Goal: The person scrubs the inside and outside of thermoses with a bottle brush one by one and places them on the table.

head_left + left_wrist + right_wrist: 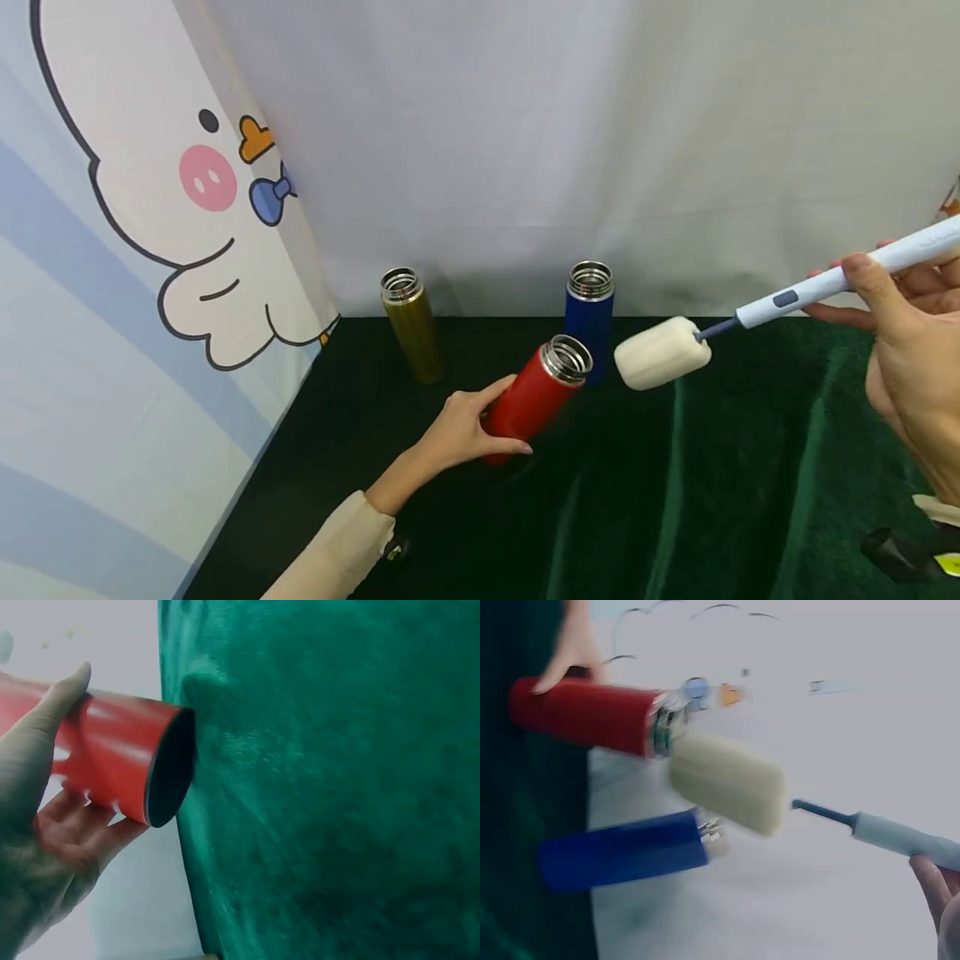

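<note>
My left hand (461, 429) grips a red bottle (528, 400) by its lower body, thumb on one side and fingers on the other. The bottle has no lid and leans to the right, its steel mouth uppermost. In the left wrist view its dark base (172, 769) shows beyond the fingertips. With my right hand (915, 333) I hold a sponge bottle brush (795, 298) by its pale blue handle. The white sponge head (662, 354) points left, to the right of the red bottle's mouth and outside it.
A lidless blue bottle (588, 321) stands upright behind the red one. Further left is a gold bottle (416, 333), also upright and lidless. Dark green cloth (615, 517) covers the table, and a white curtain (480, 150) hangs along the back.
</note>
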Demonstrator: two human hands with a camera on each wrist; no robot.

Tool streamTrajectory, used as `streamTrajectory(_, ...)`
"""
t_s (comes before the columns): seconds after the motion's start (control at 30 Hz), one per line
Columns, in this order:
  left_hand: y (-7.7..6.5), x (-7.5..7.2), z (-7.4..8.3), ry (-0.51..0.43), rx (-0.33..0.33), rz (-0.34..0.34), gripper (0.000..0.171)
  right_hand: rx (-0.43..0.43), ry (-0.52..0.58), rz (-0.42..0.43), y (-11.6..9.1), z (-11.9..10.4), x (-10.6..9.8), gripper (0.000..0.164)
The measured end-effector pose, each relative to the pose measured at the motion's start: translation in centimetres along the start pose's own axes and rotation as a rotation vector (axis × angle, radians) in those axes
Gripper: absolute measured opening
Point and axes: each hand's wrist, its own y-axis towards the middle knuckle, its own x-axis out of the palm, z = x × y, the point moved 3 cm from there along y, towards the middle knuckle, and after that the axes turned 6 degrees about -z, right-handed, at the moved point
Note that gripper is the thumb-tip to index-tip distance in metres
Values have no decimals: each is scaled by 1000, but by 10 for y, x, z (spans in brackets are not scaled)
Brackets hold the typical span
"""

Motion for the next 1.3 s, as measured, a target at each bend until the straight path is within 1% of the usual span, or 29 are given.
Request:
streamTrajectory(0.03,-1,0,1,-6,0,-1,86,-4,-8,24,2,-3,-3,23)
streamTrajectory(0.1,-1,0,5,11,20,-17,85,41,20,20,2,-3,-6,29)
streamTrajectory(0.13,0,0,8,27,29,-31,84,61,28,23,1,-2,-6,28)
streamTrajectory(0.2,1,0,14,61,47,-51,83,107,51,30,-2,1,-5,25)
streamTrajectory(0.27,3,1,16,72,50,-60,83,144,57,26,-5,4,-4,22)
streamTrajectory(0.33,3,2,17,71,42,-61,83,163,63,15,-7,6,-4,11)
streamTrajectory(0.5,3,2,15,51,13,-23,82,171,97,-9,-9,9,-8,11)
streamTrajectory(0.63,4,2,14,44,2,2,82,184,90,-7,-8,12,-12,11)
streamTrajectory(0.8,7,1,13,49,14,12,81,176,50,35,-7,12,-18,11)
streamTrajectory(0.87,8,1,13,50,13,23,81,163,9,34,-7,11,-21,12)
streamTrajectory(0.93,9,1,14,51,5,38,81,151,-14,18,-8,10,-23,12)
streamTrajectory(1.03,8,1,14,90,-27,62,82,149,-55,-20,-11,10,-24,13)
streamTrajectory(1.17,5,2,17,190,-62,105,83,165,-85,-83,-16,12,-24,15)
streamTrajectory(1.3,2,1,21,271,-63,134,83,160,-116,-163,-18,11,-24,17)
